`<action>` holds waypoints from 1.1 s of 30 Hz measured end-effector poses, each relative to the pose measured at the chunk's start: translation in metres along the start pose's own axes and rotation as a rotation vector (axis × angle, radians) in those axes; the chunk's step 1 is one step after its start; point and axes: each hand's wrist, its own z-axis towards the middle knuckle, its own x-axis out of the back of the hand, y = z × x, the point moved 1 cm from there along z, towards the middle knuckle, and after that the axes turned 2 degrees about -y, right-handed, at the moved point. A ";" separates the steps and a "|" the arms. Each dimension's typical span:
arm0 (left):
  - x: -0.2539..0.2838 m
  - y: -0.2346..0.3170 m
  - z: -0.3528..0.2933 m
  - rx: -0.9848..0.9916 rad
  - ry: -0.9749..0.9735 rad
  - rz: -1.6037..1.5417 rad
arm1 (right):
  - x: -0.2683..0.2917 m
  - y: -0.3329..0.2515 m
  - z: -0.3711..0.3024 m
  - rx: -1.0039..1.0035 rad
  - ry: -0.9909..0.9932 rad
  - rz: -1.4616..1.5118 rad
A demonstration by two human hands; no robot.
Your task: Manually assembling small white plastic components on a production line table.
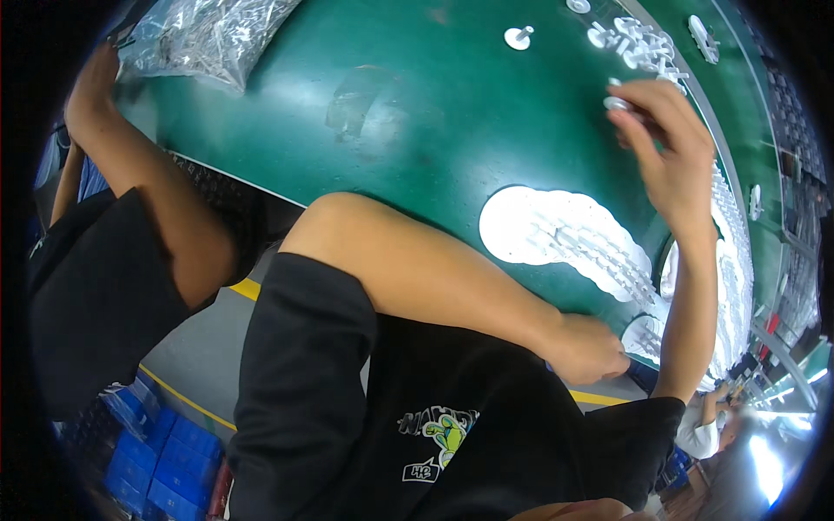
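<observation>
My right hand (673,143) is raised over the green table (417,130). It pinches a small white plastic disc with a stem (616,102) between thumb and fingers. My left hand (589,349) is curled closed at the table's near edge; what is in it, if anything, is hidden. Just beyond the left hand lies a curved row of overlapping white discs (521,226), with stems showing along part of it. Loose white stemmed pieces (638,43) form a pile beyond my right hand. One single stemmed disc (519,38) lies apart, left of that pile.
A clear plastic bag of small metal-looking parts (213,39) lies at the far left, beside a co-worker's arm (143,156). A large mass of white parts (734,286) is on the right, along the table rail. Blue boxes (165,460) stand on the floor at lower left.
</observation>
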 end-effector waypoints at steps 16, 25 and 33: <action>0.002 0.011 0.002 0.481 0.090 -1.203 | 0.054 -0.075 -0.221 -0.327 -0.181 0.182; 0.012 0.016 0.011 0.638 0.028 -1.177 | 0.085 -0.043 -0.248 -0.348 0.145 -0.124; 0.009 0.010 0.006 0.564 -0.005 -1.153 | 0.093 0.036 -0.252 -0.542 0.267 -0.455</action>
